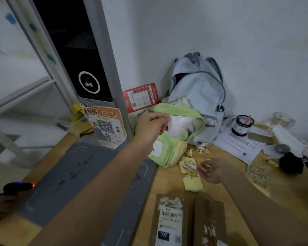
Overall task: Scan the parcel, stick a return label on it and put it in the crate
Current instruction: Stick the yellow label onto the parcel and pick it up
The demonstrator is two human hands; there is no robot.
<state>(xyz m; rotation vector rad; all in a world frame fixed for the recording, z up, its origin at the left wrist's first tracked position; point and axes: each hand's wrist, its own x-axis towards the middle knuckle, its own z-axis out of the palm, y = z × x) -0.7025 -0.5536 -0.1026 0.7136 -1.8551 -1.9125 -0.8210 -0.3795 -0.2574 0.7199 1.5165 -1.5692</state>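
Wooden bench [220, 189]: left hand [152, 127] outstretched, pinching white label [180, 126] before green bag [169, 148]; right hand [213, 170] half-open beside it, fingertips holding a small sticker [189, 166].

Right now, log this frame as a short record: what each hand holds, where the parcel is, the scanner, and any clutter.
left hand: raised, pinching a white label in front of the green bag
right hand: low over the table, holding a small paper strip
parcel: brown, flat on the table, barcode label up
scanner: far left, red light lit
clutter: yellow backing scraps, blue backpack
crate: not in view
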